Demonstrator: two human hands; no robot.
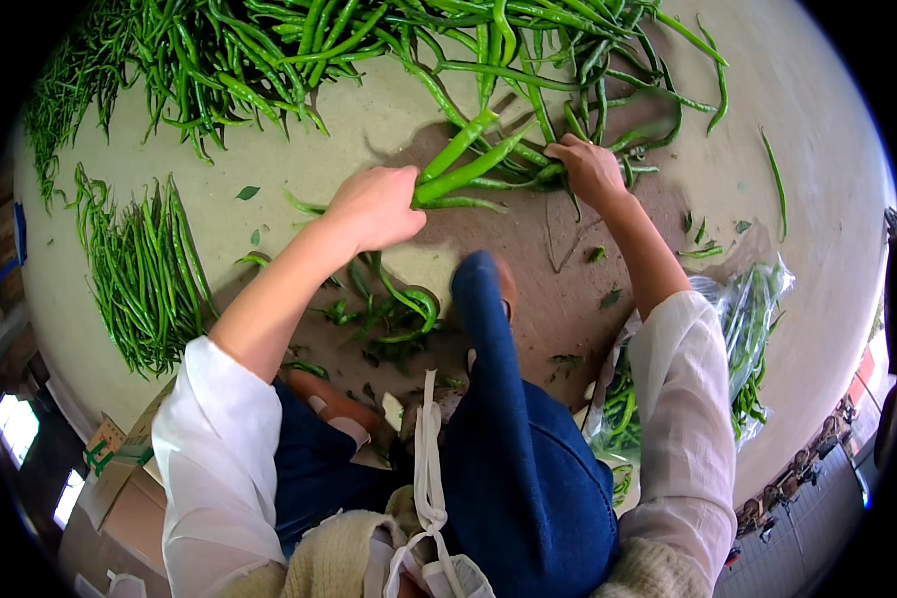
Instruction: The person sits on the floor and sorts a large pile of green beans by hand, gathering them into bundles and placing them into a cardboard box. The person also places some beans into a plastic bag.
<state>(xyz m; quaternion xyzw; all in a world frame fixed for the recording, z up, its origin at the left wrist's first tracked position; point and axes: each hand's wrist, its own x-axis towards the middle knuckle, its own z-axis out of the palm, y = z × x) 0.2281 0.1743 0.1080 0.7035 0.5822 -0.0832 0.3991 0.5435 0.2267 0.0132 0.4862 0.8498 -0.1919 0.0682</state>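
Observation:
My left hand [379, 209] is closed around a small bunch of long green chili peppers [463, 176], their thicker ends sticking out to the right. My right hand [589, 168] reaches into the near edge of a loose heap of green peppers [538, 67]; its thumb and fingers touch a pepper there, and whether they grip it cannot be told. Curled peppers [407, 310] and leafy scraps lie on the floor below my left hand.
A sorted pile of straight peppers [142, 276] lies at left, below a large heap [209, 67]. A clear plastic bag of peppers [747, 329] stands by my right arm. A cardboard box [131, 456] is at lower left. One pepper [774, 183] lies alone at right.

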